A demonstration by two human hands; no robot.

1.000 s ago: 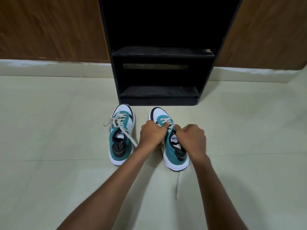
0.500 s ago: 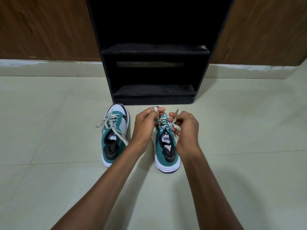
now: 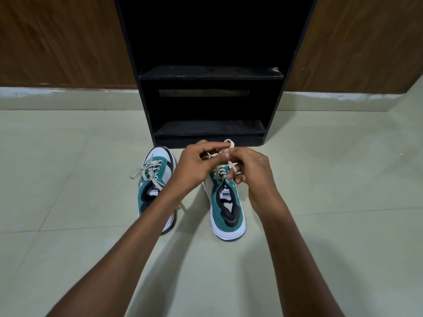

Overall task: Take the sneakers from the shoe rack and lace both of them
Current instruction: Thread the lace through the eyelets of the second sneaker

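Both hands (image 3: 225,167) pinch the right sneaker's (image 3: 226,203) lace (image 3: 229,144).

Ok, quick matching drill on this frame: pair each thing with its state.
1. left sneaker
2. right sneaker
3. shoe rack
4. hands: left hand, right hand

a. shelves bare
b. lace lies loose, nobody touching it
c. pinching a lace loop
d. lace being tied

Pairs: 1-b, 2-d, 3-a, 4-c
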